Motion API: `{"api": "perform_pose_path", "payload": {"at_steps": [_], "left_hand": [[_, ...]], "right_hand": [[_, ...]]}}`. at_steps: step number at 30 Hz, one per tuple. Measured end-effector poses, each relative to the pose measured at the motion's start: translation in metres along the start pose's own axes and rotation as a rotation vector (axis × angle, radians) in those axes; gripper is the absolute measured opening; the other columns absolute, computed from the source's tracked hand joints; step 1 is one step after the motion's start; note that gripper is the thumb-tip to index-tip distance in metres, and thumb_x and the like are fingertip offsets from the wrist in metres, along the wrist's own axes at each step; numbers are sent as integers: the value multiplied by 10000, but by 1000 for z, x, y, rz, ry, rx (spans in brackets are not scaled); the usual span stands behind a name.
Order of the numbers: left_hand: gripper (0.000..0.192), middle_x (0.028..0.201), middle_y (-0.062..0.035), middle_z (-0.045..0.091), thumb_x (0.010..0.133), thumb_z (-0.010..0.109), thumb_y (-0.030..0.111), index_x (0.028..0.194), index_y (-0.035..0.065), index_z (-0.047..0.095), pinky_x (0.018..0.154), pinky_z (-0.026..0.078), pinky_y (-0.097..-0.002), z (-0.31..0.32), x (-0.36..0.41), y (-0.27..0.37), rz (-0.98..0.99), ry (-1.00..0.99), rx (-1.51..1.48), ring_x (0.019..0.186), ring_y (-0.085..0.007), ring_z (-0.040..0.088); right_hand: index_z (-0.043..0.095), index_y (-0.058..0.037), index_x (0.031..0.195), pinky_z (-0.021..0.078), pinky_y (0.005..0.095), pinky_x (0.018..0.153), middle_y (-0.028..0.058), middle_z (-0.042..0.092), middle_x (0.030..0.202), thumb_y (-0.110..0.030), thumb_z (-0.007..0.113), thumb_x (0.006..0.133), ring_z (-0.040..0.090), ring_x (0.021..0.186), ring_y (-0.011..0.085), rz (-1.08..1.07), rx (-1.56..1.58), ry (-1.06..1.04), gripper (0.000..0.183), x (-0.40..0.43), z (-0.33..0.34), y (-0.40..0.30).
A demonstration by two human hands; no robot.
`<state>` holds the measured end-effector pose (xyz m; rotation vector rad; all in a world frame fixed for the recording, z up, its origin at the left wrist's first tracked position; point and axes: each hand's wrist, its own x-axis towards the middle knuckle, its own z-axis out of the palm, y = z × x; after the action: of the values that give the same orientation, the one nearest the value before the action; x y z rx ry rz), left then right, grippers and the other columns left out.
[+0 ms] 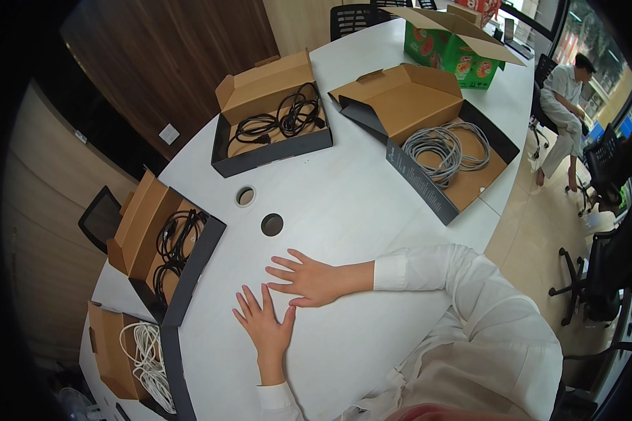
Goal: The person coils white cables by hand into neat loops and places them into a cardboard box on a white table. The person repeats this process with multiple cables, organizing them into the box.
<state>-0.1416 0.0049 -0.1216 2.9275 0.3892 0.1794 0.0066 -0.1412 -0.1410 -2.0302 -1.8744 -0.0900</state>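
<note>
My left hand (266,329) lies palm down on the white table (342,210), fingers spread and holding nothing. Just beyond it, my right hand (313,279) rests flat in the same way, its thumb close to the left thumb. Past the hands stand several opened cardboard boxes with cables inside. Coiled black power cables (284,118) fill the far box (289,144), and more black cables (176,247) lie in the left box (197,276). A bundle of white cable (150,363) sits in the near-left box (171,344). Grey cable (445,152) is looped in the right box (424,184).
Two round holes, one with a grey grommet ring (245,196), pierce the tabletop ahead of my hands. A green printed carton (447,55) with raised flaps stands at the far end. Office chairs (595,273) line the right, where a person (563,100) sits.
</note>
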Motion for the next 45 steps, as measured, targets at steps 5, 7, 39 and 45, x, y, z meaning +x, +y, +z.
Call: {"api": "perform_pose_path", "payload": {"at_steps": [5, 7, 39, 45], "left_hand": [[770, 1511, -267, 182, 819, 614, 509, 1422, 89, 385, 1083, 55, -630, 1, 0, -1, 6, -10, -14, 1407, -458, 97], [768, 1514, -261, 180, 821, 612, 509, 1423, 90, 384, 1085, 58, -627, 0, -1, 0, -9, -13, -2, 1408, -456, 98], [723, 1523, -247, 170, 833, 611, 378, 1434, 71, 352, 1115, 52, -575, 1, -4, 3, -16, -7, -20, 1418, -421, 102], [709, 1513, -251, 195, 835, 621, 362, 1421, 55, 367, 1117, 61, -569, 2, -8, 2, -5, 17, -36, 1416, -415, 120]], "right_hand": [[393, -92, 1408, 200, 593, 1087, 204, 280, 1490, -427, 482, 919, 206, 1395, 397, 12, -4, 1, 599, 0, 0, 0], [397, -91, 1405, 199, 593, 1087, 203, 282, 1490, -428, 486, 917, 208, 1395, 396, 15, 0, 1, 600, -1, 0, 0], [610, -22, 1129, 458, 348, 729, 112, 591, 909, -58, 653, 767, 588, 760, 274, 908, -364, 421, 365, -208, -141, -11], [658, -45, 1045, 484, 340, 681, 219, 605, 1099, -64, 611, 752, 609, 753, 246, 514, -280, 385, 297, -184, -113, -32]]}}
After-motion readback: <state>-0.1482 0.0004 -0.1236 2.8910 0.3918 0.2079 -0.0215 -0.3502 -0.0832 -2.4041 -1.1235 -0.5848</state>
